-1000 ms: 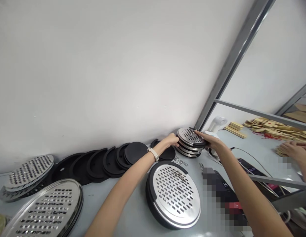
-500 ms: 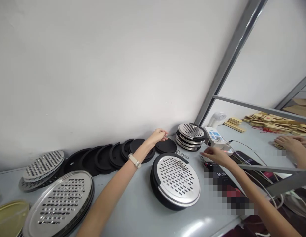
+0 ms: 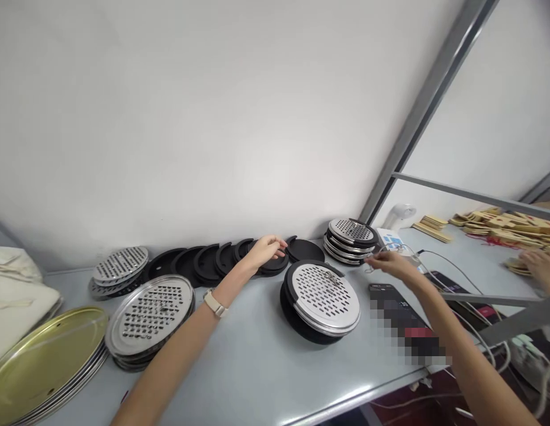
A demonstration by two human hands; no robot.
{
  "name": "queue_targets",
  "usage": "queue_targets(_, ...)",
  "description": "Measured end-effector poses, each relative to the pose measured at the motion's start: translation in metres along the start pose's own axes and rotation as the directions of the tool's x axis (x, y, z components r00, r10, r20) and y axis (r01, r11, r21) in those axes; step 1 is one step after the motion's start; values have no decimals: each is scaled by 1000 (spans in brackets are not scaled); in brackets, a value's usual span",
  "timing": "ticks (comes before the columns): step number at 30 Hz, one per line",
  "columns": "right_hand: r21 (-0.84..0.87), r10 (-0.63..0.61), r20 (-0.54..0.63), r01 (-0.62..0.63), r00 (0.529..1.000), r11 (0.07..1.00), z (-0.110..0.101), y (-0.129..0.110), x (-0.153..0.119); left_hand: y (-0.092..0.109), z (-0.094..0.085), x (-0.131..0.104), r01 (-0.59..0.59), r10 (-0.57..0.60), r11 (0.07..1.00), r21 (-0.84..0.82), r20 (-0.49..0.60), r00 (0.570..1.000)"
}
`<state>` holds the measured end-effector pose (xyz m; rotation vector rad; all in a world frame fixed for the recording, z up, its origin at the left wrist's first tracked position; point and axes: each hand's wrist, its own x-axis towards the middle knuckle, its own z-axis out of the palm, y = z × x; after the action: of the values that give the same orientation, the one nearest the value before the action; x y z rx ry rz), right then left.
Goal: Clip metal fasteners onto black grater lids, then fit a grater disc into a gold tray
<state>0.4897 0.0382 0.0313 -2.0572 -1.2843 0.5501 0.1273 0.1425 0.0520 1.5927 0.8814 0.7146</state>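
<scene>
My left hand (image 3: 266,249), a watch on its wrist, hovers over the black round discs (image 3: 206,264) along the wall, fingers loosely bent and apart, nothing visible in them. My right hand (image 3: 385,264) pinches a small shiny piece, perhaps a metal clip, beside the stack of round graters (image 3: 349,241). Between my arms a round perforated metal plate (image 3: 321,299) with a black rim lies on a black base. Small metal clips (image 3: 331,278) rest on top of it.
Larger grater plates (image 3: 151,313) and gold oval trays (image 3: 48,361) stand at left. At right are a phone (image 3: 401,319), cables, a metal shelf frame (image 3: 428,94) and wooden pieces (image 3: 514,228), with another person's hand (image 3: 541,266) near them.
The view has shifted, showing more of the left side. Loose clips behind the middle plate no longer show. My right hand has lifted slightly off the table near the phone; my left hand stays over the discs.
</scene>
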Motion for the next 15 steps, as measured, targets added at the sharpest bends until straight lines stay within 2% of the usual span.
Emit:
queue_targets(2,55,-56,-84,60,995,997,-13,-17,4,-8,-2,-8,-20,21,1000,23,-41,999)
queue_targets(5,83,-60,-193,77,979,994,-22,-42,24,-19,0,-15,-34,37,999,42,-70,997)
queue_targets(8,52,-11,-219,23,976,998,-17,-60,45,-28,0,-19,-51,56,997,55,-93,994)
queue_targets(10,-2,7,-242,-7,970,1000,-10,-66,50,-35,-4,-22,-62,69,996,67,-106,992)
queue_targets(13,-71,-28,-318,6,948,997,-2,-73,33,-46,-11,-31,-96,105,992,84,-111,988)
queue_targets(15,-78,-78,-296,57,952,995,4,-78,7,-52,-15,-39,-121,131,988,93,-105,986)
